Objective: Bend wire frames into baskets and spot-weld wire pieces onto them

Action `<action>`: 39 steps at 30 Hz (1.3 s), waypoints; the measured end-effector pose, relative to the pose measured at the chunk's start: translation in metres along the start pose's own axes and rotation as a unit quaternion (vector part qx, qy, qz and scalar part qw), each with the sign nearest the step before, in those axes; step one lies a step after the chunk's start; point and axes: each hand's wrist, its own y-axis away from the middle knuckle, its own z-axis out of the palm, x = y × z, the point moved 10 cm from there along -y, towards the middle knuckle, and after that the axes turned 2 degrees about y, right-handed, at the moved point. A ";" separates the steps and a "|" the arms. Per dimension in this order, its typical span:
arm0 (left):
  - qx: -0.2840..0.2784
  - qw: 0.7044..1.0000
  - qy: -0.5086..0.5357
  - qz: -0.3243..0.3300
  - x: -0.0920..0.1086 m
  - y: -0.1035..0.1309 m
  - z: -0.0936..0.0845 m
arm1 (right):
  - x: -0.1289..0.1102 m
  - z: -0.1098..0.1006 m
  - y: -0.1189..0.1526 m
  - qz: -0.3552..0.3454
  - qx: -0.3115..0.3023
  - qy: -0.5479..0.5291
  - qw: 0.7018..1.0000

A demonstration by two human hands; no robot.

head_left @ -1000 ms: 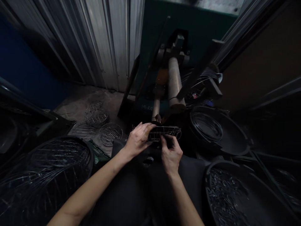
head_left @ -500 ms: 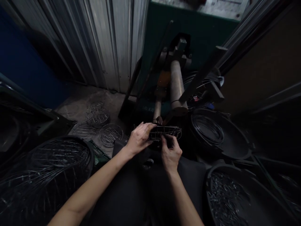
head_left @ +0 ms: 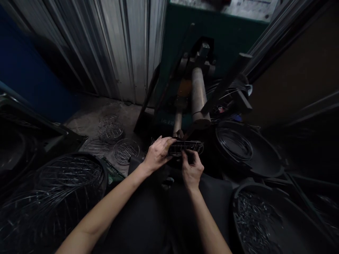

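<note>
A round wire basket (head_left: pixel 194 146) is seen edge-on at the front of a green machine (head_left: pixel 225 38), beneath its metal arm (head_left: pixel 199 93). My left hand (head_left: pixel 158 152) is closed on the basket's left side, thumb and fingers along the upper wires. Lower and to the right, my right hand (head_left: pixel 192 168) has its fingers curled in a pinch at the front of the basket. Whether a small wire piece sits in that pinch is too dark to see. The basket's far side merges into the shadow.
Round wire grids (head_left: pixel 126 151) lie on the floor at left, beside a large tub (head_left: pixel 103 169) full of wire pieces. At right, one black basin (head_left: pixel 275 160) holds coiled wire (head_left: pixel 234 144); a nearer basin (head_left: pixel 235 208) holds many small metal bits. Corrugated metal (head_left: pixel 127 49) stands behind.
The view has shifted very slightly. Both hands stay at the basket in nearly the same pose, the right fingers moving only a little.
</note>
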 end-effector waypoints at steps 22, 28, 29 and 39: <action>0.001 1.000 0.015 -0.017 -0.010 -0.006 0.002 | -0.003 0.004 -0.005 -0.005 0.006 -0.011 1.000; 0.000 0.999 -0.045 -0.005 -0.010 -0.005 0.004 | 0.004 0.011 -0.002 0.018 -0.003 -0.038 0.999; 0.002 0.999 -0.048 -0.004 -0.010 -0.006 0.004 | 0.001 0.012 -0.001 0.010 -0.001 -0.034 0.999; -0.059 0.997 0.016 -0.052 0.014 0.007 -0.003 | 0.027 -0.162 0.034 0.062 0.085 0.164 0.981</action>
